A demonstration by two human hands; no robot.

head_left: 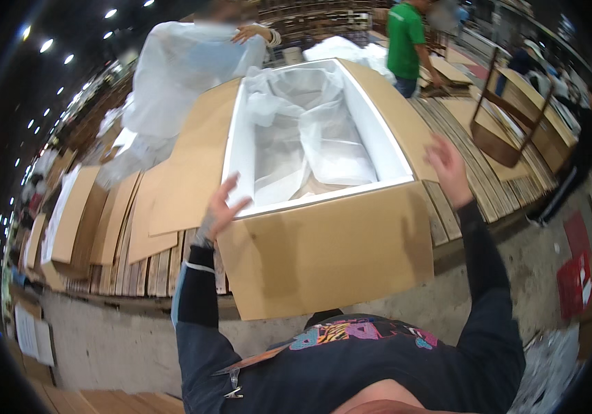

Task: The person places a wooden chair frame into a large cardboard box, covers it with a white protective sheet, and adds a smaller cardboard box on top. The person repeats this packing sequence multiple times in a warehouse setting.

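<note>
In front of me an open cardboard box (323, 255) lies with its near flap hanging down toward me. White foam panels (372, 127) line its inner walls. Translucent white wrapping sheet (309, 138) is spread inside, covering most of what lies beneath. My left hand (221, 210) hovers by the near left corner, fingers apart and holding nothing. Over the right flap, my right hand (449, 169) is raised with spread, slightly curled fingers, also empty. At the far left corner a co-worker's hand (254, 33) is above a large translucent sheet (178, 76).
The box rests on a slatted wooden bench (440, 214). Cardboard sheets (161, 200) and a foam-lined carton (75, 214) sit to the left. On the right stands a brown wooden frame (503, 124). A person in a green shirt (406, 41) works behind, and another person (582, 152) is at far right.
</note>
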